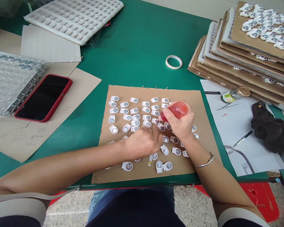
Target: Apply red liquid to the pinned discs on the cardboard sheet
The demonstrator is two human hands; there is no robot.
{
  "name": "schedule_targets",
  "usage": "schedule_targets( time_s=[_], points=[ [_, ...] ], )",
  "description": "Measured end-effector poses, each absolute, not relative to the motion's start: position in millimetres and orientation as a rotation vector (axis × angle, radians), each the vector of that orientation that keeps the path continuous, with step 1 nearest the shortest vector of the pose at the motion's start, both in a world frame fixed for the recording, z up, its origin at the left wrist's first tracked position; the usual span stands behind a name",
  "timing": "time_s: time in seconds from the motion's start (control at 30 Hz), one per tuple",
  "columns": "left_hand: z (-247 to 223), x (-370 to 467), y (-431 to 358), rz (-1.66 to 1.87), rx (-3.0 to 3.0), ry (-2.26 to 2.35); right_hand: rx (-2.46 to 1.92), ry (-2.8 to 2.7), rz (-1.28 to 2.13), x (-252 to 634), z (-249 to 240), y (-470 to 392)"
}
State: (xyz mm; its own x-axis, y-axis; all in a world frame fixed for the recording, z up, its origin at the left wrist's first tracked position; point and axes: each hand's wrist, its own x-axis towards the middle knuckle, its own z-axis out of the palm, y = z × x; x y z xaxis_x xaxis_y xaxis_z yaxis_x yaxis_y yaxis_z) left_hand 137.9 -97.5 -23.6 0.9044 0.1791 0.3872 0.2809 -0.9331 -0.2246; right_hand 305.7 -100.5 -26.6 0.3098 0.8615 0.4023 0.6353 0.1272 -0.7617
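Observation:
My right hand (185,124) grips a small red squeeze bottle (176,110), tilted with its narrow end down and to the left. My left hand (144,141) is closed, its fingertips pinched together just below the bottle's tip; what they hold, if anything, is hidden. Both hands are over a brown cardboard sheet (123,91). Across that sheet lie many small round pieces (165,150) with silvery patterned centres, each on a white tab. A small white-and-yellow item (150,160) lies just below my left hand. My arms and hands cover some of the pieces.
A tape roll (174,62) lies behind the sheet. Stacked cardboard sheets (217,60) holding similar pieces stand back right, near a small glass jar (235,94), tweezers (243,138) and a black cloth-like item (272,129). Leftward are a phone (44,97), clear trays (11,82) and a white tray (75,19).

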Motion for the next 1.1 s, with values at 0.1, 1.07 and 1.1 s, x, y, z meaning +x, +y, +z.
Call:
schedule_targets(
  time_s=[0.1, 1.07, 1.1],
  points=[
    [-22.9, 137.8, -97.9, -0.527, -2.797, -0.337, -1.583, -1.395, 0.272, 305.6, -27.1, -100.3],
    [-16.5, 116.6, -52.0, -0.731, -3.712, -0.993, -1.643, -1.071, 0.441, 317.6, -33.8, -156.3],
    [-16.4, 116.5, -52.2, -0.737, -3.713, -0.981, -1.647, -1.078, 0.438, 317.9, -34.1, -155.9]
  ],
)
